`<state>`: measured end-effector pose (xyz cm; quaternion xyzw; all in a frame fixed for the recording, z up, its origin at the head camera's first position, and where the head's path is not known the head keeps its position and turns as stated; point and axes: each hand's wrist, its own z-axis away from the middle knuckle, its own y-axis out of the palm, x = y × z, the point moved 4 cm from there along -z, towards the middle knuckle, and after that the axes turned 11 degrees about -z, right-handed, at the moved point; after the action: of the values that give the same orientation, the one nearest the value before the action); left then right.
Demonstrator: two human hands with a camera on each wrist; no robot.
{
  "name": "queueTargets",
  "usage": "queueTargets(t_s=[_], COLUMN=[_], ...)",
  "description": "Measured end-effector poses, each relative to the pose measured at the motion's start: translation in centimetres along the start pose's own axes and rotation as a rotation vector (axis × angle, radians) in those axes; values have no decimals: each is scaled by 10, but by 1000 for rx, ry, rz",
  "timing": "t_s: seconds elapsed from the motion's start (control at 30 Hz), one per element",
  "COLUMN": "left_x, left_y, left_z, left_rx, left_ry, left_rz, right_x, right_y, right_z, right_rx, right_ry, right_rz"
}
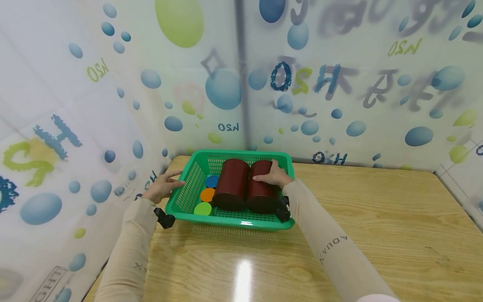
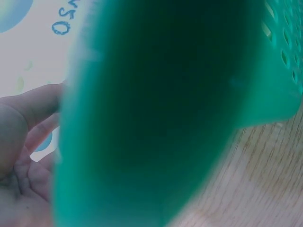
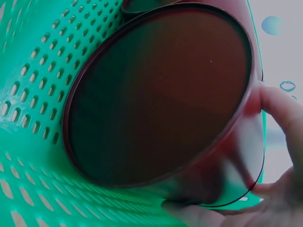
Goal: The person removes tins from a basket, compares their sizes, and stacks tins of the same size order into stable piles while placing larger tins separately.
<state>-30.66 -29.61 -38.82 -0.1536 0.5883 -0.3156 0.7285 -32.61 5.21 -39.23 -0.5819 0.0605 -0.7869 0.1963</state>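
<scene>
A green plastic basket (image 1: 241, 223) stands on the table, with two dark red cylinders lying side by side in it. My right hand (image 1: 278, 175) grips the right cylinder (image 1: 260, 191), thumb on its left side and fingers over its far right. In the right wrist view, this cylinder's round end (image 3: 161, 99) faces the camera, with thumb and fingers on its side. The left cylinder (image 1: 232, 184) lies against it. At the basket's left rim, my left hand (image 1: 163, 186) rests with fingers fairly straight; the rim partly hides it in the left wrist view.
Left of the cylinders in the basket are a blue disc (image 1: 212, 181), an orange disc (image 1: 207, 195) and a lime green disc (image 1: 203, 209). A patterned wall (image 1: 260, 117) stands close behind; another (image 1: 90, 167) borders the left. The wooden table (image 1: 370, 218) extends right.
</scene>
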Motion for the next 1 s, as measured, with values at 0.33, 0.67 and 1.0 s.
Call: queueTargets(t_s=[0.33, 0.67, 1.0], left_x=[0, 0, 0], left_y=[0, -1, 0], left_z=[2, 2, 1], left_rx=[4, -3, -4], left_ry=[1, 0, -1], left_rz=[-6, -15, -26], right_x=[-3, -4, -11], right_y=[2, 4, 3], right_z=[2, 3, -9], right_rx=[37, 84, 79], right_ry=[48, 97, 98], right_rz=[-16, -95, -71])
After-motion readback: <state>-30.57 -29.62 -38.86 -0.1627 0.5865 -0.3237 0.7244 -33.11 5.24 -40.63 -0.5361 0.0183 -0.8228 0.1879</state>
